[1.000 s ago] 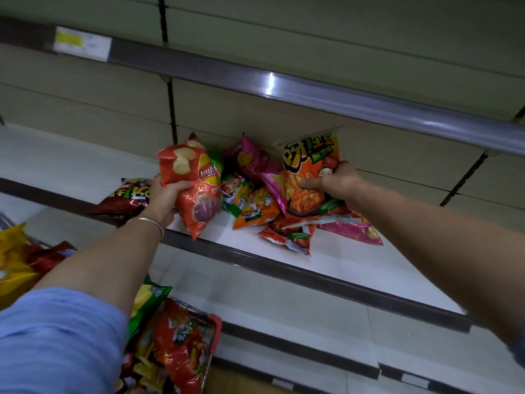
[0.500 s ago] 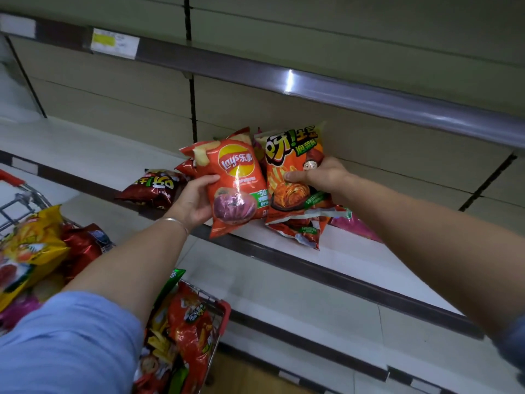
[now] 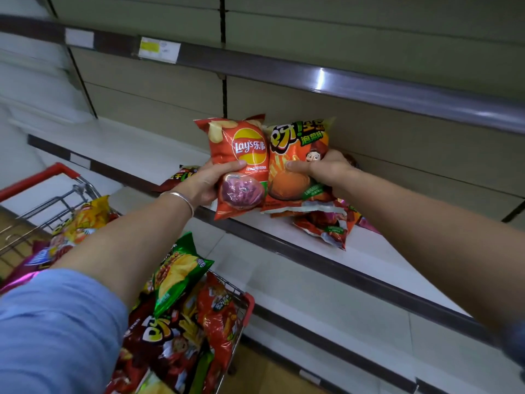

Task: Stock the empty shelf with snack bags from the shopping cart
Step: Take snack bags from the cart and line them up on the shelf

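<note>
the white shelf (image 3: 377,251), flat with a dark front rail, carries a loose heap of glossy crinkled bags under and behind both grips. down-left of the grips, the wire shopping cart (image 3: 65,177) with red trim is piled with foil snack bags, a green chip bag (image 3: 179,274) on top. the left hand (image 3: 207,183) clasps one puffy red lay's bag (image 3: 241,166), upright, thumb across its front. touching it to the right, the right hand (image 3: 324,169) clasps one orange snack bag (image 3: 298,163). a thin silver bangle (image 3: 181,199) rings the left wrist.
</note>
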`<state>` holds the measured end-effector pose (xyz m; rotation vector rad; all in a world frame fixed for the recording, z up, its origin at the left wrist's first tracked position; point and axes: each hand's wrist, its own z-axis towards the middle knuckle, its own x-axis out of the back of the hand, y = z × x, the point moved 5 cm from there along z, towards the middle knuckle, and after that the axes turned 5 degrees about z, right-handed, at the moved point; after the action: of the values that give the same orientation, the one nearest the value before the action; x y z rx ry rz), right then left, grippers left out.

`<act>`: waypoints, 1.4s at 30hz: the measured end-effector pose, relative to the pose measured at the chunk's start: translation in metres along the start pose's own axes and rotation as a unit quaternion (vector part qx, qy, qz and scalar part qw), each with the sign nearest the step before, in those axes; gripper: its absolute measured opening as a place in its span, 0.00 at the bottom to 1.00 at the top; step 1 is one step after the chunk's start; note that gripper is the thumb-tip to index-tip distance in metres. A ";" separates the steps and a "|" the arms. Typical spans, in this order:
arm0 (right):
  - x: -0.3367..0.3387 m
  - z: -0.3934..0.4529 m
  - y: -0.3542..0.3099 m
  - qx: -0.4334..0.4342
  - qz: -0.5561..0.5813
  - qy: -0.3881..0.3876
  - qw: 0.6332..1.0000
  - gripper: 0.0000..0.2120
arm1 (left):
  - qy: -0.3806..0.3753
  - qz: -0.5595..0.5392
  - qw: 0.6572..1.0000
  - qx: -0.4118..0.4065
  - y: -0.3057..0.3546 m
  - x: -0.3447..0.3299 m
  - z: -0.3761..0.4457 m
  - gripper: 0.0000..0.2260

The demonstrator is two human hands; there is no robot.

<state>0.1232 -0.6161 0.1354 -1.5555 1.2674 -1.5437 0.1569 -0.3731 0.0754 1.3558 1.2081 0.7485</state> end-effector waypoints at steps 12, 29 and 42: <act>0.029 -0.026 0.003 0.017 0.019 0.066 0.998 0.44 | 0.052 -0.022 0.997 -0.053 0.008 -0.003 -0.011 0.32; 0.145 -0.088 0.037 0.007 0.044 0.197 0.979 0.34 | -0.023 0.055 0.996 -0.064 0.021 -0.103 -0.017 0.30; 0.229 -0.177 0.082 -0.007 0.029 0.195 0.980 0.33 | 0.005 0.093 0.992 -0.081 0.014 -0.181 -0.065 0.31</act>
<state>-0.0956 -0.8179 0.1769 -1.2456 1.5195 -1.8655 0.0499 -0.5208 0.1372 1.3423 1.0136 0.9651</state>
